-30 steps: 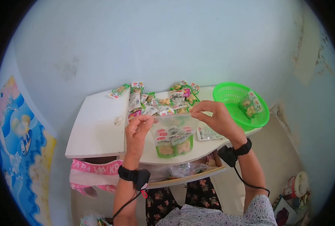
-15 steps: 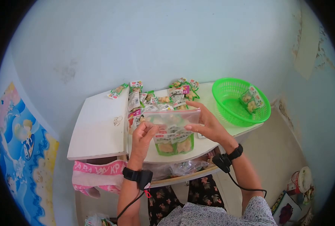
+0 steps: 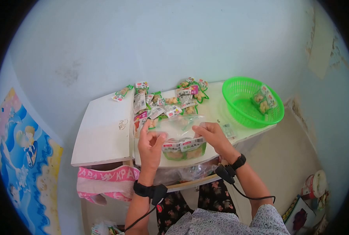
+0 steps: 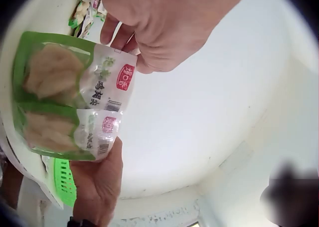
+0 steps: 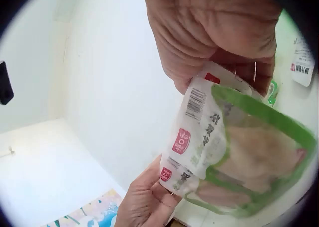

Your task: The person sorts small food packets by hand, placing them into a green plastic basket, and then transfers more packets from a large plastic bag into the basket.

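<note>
A clear zip bag (image 3: 175, 126) with green-and-white snack packets (image 3: 184, 149) inside is held upright over the front of the white table. The left hand (image 3: 151, 150) pinches its left side and the right hand (image 3: 212, 137) its right side. The bag's top leans back, away from the body. In the left wrist view, two packets (image 4: 102, 87) stand side by side between the left hand (image 4: 164, 25) and the right hand (image 4: 99, 187). The right wrist view shows the right hand (image 5: 219, 32) curled over the packets' upper edge (image 5: 199, 107), with the left hand (image 5: 147, 199) below.
Loose snack packets (image 3: 170, 101) lie piled along the back of the table (image 3: 215, 100). A green basket (image 3: 237, 109) at the right holds packets (image 3: 264, 100). A raised white panel (image 3: 100, 129) is at the left, with a pink-and-white towel (image 3: 108, 182) beneath it. An open drawer (image 3: 190, 184) juts out in front.
Both hands have moved down from the bag's zip edge to its sides near the packets. The bag's top has tipped back, and the packets sit slightly lower and nearer the right.
</note>
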A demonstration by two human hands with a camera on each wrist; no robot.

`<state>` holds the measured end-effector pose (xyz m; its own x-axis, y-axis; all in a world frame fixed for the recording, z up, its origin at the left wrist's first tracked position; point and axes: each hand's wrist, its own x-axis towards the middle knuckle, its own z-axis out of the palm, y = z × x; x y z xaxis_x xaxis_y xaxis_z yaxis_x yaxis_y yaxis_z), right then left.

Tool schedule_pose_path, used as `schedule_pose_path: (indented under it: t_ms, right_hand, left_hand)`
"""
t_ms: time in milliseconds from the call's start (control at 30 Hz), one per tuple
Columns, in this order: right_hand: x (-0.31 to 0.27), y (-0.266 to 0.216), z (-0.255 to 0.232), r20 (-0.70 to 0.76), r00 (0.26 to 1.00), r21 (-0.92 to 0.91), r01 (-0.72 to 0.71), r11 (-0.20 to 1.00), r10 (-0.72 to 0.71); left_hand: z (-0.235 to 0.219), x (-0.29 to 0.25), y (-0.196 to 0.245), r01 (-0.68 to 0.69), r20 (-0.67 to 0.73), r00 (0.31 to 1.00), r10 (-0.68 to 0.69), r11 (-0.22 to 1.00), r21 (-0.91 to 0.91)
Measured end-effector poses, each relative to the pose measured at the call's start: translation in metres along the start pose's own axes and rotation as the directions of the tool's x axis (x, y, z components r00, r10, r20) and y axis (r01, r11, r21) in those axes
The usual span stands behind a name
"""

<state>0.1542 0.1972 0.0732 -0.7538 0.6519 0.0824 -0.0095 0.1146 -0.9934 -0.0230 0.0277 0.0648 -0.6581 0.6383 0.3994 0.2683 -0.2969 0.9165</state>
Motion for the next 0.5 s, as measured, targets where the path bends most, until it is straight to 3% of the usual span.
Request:
schedule_pose_path:
  t_ms: [67,133,233,333,433,500]
  right_hand:
    - [0.001,0.0,-0.002,0.017,1.0,0.038,-0.023,0.999,0.023]
    - [0.004,0.002,-0.005,0.048,0.996,0.023,-0.071,0.997,0.069]
    - [0.008,0.009,-0.01,0.072,0.991,0.02,-0.118,0.993,0.116]
    - [0.007,0.007,-0.013,0.088,0.988,0.02,-0.127,0.992,0.125]
    - [0.008,0.015,-0.019,0.075,0.989,0.017,-0.125,0.992,0.124]
    - [0.009,0.019,-0.024,0.063,0.989,-0.034,-0.129,0.991,0.13]
  left_hand:
    - [0.002,-0.001,0.007,-0.141,-0.077,0.983,0.164,0.96,0.24]
    - [0.01,-0.001,0.032,-0.298,-0.096,0.909,0.404,0.795,0.528]
    - [0.0,0.001,0.028,-0.513,0.267,0.854,0.447,0.635,0.578]
    - [-0.002,0.002,0.028,-0.546,0.481,0.822,0.306,0.666,0.509]
    - [-0.008,0.002,0.015,-0.264,0.397,0.91,0.118,0.904,0.337]
    - [-0.012,0.001,0.01,-0.199,0.391,0.918,0.068,0.931,0.306]
